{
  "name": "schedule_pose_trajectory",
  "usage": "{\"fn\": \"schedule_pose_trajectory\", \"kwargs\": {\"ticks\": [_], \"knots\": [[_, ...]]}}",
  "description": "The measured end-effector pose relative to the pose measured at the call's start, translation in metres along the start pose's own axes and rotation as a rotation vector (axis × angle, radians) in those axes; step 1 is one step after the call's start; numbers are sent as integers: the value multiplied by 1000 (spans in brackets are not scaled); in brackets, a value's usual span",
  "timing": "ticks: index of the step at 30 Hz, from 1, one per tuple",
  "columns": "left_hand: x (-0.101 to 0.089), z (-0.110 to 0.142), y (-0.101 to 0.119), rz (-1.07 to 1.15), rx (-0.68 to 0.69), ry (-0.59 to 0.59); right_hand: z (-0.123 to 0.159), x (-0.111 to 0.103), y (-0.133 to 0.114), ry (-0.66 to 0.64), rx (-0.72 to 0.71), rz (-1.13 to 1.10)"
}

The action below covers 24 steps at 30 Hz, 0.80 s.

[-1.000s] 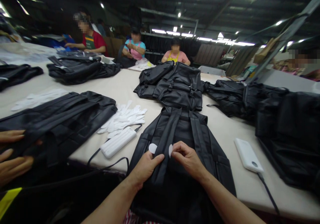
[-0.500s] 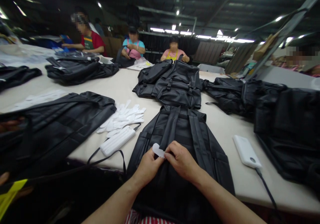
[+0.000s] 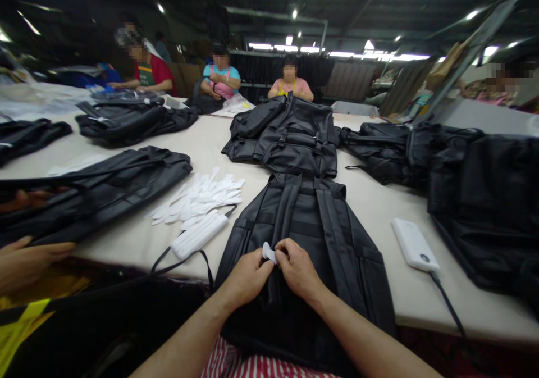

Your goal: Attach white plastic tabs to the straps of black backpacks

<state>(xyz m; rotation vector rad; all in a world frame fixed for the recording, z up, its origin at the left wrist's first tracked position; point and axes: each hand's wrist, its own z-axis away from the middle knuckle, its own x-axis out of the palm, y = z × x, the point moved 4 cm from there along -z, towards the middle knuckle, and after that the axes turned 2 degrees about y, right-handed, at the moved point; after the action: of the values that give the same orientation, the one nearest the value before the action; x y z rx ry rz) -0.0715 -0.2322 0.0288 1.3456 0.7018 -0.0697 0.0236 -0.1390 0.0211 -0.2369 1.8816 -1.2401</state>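
Between my two hands is a small white strip with a rounded end (image 3: 266, 249), thin and paper-like; I cannot tell its material. My left hand (image 3: 248, 272) pinches it with thumb and forefinger from the left. From the right, the fingertips of my right hand (image 3: 295, 263) are closed on its other end, which they partly hide. Both hands are above a black backpack (image 3: 295, 226) that lies with its shoulder straps upward and hangs over the table's near edge towards me. Left of the backpack, a loose pile of similar white strips (image 3: 202, 198) lies on the table.
A white power bank (image 3: 200, 235) with a black cable lies left of the backpack, another white power bank (image 3: 415, 244) to its right. Black bags (image 3: 290, 142) cover parts of the pale table (image 3: 379, 215). A co-worker's hand (image 3: 33, 263) holds a black bag at the left.
The white strip has turned a little between my fingers, and less of it shows. At the left, the co-worker's hand has come into view under the bag, which has shifted.
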Motion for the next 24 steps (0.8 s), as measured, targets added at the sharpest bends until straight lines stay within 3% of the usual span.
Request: {"fn": "schedule_pose_trajectory", "kwargs": {"ticks": [4,9,12,16,24], "knots": [[-2,2,2,-64,20,35,1,1,4,-65,30,-118],[-7,10,6,-425,56,177,-1,3,-3,-62,-30,-122],[-9,14,8,-525,106,232,-7,7,-5,-95,-16,-120],[-14,18,3,-444,148,349,-17,15,-7,-131,4,-76],[-22,21,-14,-263,-13,506,-27,23,-14,-140,83,56]]}}
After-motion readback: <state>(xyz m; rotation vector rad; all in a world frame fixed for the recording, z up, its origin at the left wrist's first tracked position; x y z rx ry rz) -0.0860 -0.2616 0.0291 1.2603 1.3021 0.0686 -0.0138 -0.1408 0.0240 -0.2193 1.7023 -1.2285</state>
